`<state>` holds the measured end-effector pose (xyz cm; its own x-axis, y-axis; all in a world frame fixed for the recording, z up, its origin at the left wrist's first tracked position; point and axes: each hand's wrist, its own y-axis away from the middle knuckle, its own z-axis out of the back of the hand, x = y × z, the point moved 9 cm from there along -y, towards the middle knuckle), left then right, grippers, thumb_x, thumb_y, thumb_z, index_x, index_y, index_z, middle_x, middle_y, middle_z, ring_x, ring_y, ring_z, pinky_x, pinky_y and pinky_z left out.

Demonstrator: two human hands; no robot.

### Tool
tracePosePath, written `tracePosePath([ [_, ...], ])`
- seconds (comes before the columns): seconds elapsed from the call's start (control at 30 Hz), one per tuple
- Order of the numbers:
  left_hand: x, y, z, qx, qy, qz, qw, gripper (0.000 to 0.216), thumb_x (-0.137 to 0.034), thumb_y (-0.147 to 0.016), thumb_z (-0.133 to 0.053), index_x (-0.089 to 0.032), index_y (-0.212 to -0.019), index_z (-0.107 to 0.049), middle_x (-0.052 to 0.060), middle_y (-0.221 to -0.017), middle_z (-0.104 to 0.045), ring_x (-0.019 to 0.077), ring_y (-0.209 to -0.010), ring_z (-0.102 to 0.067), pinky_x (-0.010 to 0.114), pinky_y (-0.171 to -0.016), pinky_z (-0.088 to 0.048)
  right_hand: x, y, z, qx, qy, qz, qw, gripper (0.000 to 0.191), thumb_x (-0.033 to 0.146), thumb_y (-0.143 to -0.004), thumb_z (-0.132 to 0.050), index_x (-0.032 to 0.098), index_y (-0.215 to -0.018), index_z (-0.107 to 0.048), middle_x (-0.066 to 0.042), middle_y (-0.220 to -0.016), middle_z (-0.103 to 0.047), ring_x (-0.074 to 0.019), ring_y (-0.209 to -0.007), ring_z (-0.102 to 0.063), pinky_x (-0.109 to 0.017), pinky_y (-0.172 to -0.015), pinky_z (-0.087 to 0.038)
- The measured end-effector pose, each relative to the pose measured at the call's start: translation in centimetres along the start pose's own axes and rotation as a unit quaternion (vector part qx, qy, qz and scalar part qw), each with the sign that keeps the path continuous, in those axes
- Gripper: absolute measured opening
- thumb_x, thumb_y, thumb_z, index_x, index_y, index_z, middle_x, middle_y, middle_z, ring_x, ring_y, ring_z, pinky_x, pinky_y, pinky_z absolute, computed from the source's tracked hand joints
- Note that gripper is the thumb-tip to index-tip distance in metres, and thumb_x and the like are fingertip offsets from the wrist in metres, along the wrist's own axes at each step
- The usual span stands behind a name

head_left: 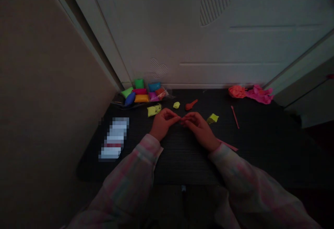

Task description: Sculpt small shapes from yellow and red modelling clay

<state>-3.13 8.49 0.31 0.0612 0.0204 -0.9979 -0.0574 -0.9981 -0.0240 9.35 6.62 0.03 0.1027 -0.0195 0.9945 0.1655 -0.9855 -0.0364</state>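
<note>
Dark mat [261, 145]: left hand [163, 124] and right hand [199, 130] pinch red piece [182, 119] (dim).

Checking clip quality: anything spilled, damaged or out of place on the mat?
Nothing spilled or damaged. Loose bits only: yellow clay lumps near the left hand and right hand, crumpled pink material by the door. Frame is very dark.

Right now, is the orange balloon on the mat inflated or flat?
Flat: the orange balloon lies limp on the dark mat, a small bulb with a thin neck.
</note>
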Motion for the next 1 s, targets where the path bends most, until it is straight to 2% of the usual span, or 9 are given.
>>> tracePosePath([
  [0.17,0.6,0.0,-0.3,0.008,0.045,0.026,0.999,0.021,-0.029,-0.073,-0.053,-0.014,-0.087,-0.056,0.003,-0.075,-0.064,0.0103,-0.065,-0.058,0.027,-0.066,-0.044,-0.1,-0.1,0.3,-0.010,0.020,0.000,1.000,0.015,0.022,-0.070,-0.055,0.022,-0.083,-0.048,0.001,-0.079,-0.058,-0.0104,-0.072,-0.056,-0.028,-0.070,-0.043],
  [0.27,0.9,0.0,-0.6,0.023,0.064,0.035,0.997,0.026,-0.031,-0.076,-0.049,-0.013,-0.094,-0.056,0.005,-0.081,-0.065,0.0105,-0.067,-0.058,0.028,-0.069,-0.044,-0.2,0.0,0.4,-0.011,0.028,0.001,1.000,0.016,0.022,-0.071,-0.054,0.022,-0.085,-0.048,0.001,-0.080,-0.058,-0.0104,-0.074,-0.056,-0.028,-0.072,-0.043],
  [0.43,1.0,0.0,-0.5,0.026,0.038,0.053,0.998,0.022,-0.026,-0.064,-0.063,-0.014,-0.082,-0.059,0.001,-0.072,-0.065,0.0106,-0.067,-0.058,0.027,-0.070,-0.042,-0.2,0.0,0.6,-0.015,0.052,-0.004,0.999,0.016,0.022,-0.070,-0.054,0.021,-0.086,-0.050,0.000,-0.082,-0.057,-0.0108,-0.073,-0.055,-0.028,-0.072,-0.043],
  [0.6,0.6,0.0,0.1,0.000,0.022,0.043,0.999,0.023,-0.022,-0.055,-0.070,-0.015,-0.067,-0.053,-0.004,-0.058,-0.059,0.0086,-0.057,-0.055,0.022,-0.058,-0.039,-0.1,-0.1,0.7,-0.024,0.064,-0.006,0.998,0.017,0.022,-0.069,-0.054,0.020,-0.085,-0.050,0.000,-0.082,-0.057,-0.0112,-0.074,-0.055,-0.028,-0.071,-0.042],
  [0.7,0.4,-0.1,0.1,0.001,0.020,0.029,0.999,0.020,-0.030,-0.062,-0.064,-0.015,-0.061,-0.051,-0.005,-0.052,-0.055,0.0065,-0.050,-0.049,0.021,-0.053,-0.037,-0.1,-0.1,0.6,-0.023,0.078,-0.007,0.997,0.017,0.022,-0.070,-0.054,0.020,-0.086,-0.050,0.000,-0.081,-0.058,-0.0115,-0.073,-0.054,-0.029,-0.071,-0.042],
  [0.83,0.6,-0.2,0.0,0.003,0.050,0.024,0.998,0.031,-0.041,-0.074,-0.048,-0.014,-0.060,-0.054,-0.002,-0.050,-0.055,0.0068,-0.048,-0.048,0.022,-0.052,-0.037,-0.1,-0.1,0.7,-0.022,0.110,-0.007,0.994,0.017,0.024,-0.071,-0.052,0.019,-0.087,-0.050,-0.001,-0.082,-0.057,-0.0116,-0.072,-0.053,-0.029,-0.070,-0.042],
  [0.9,0.9,-0.3,0.0,0.001,0.074,0.031,0.997,0.031,-0.042,-0.075,-0.047,-0.014,-0.064,-0.056,-0.002,-0.051,-0.057,0.0072,-0.048,-0.049,0.022,-0.051,-0.037,-0.1,-0.1,0.6,-0.015,0.113,-0.006,0.993,0.017,0.024,-0.071,-0.052,0.019,-0.087,-0.050,-0.001,-0.082,-0.056,-0.0117,-0.072,-0.053,-0.029,-0.069,-0.041],
  [1.0,1.2,-0.4,0.0,0.000,0.102,0.037,0.994,0.021,-0.035,-0.070,-0.055,-0.014,-0.069,-0.058,-0.001,-0.056,-0.060,0.0073,-0.052,-0.052,0.021,-0.054,-0.038,-0.2,-0.2,0.6,-0.008,0.113,-0.001,0.994,0.017,0.022,-0.072,-0.051,0.020,-0.088,-0.050,-0.001,-0.083,-0.057,-0.0119,-0.074,-0.053,-0.029,-0.070,-0.041],
])
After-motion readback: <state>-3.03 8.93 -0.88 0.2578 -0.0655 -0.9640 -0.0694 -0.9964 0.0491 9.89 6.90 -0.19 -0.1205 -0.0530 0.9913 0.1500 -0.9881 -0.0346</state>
